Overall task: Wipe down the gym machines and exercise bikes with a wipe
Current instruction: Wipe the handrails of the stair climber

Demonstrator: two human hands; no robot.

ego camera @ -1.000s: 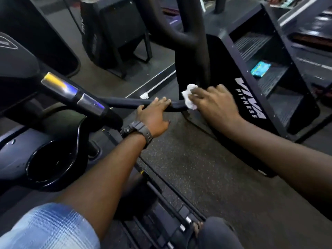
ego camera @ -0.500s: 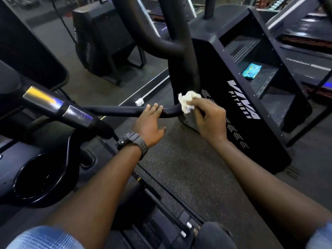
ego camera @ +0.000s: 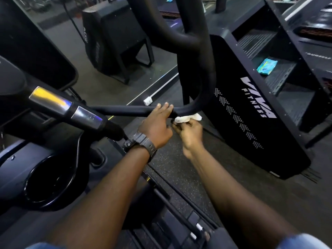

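Reaching out over the machine, two bare forearms stretch forward from blue sleeve cuffs at the bottom edge. Down at the left sits a round black cup holder [ego camera: 48, 180] in the console body. Left hand [ego camera: 156, 126], a dark wristwatch [ego camera: 142, 142] strapped on, lies over the top of the black handlebar [ego camera: 125, 110], fingers draped across the tube and curled loosely round it, fingertips showing on the far side. Just right of it, the right hand [ego camera: 189, 133] comes up from under the bar, fingers pinched shut on a crumpled white wipe [ego camera: 187, 118]. That wipe is pressed to the underside of the bar, right where the tube starts its upward curve, touching the left hand's little-finger side. Nearer the camera on the left, a shiny metal grip sensor [ego camera: 66, 106] catches yellow and blue light. Speckled rubber floor [ego camera: 179, 164] lies below the hands. Beyond, a black stair-climber side panel [ego camera: 251, 112] reads VIVA FITNESS, and on one of its ribbed steps lies a teal packet [ego camera: 267, 66].
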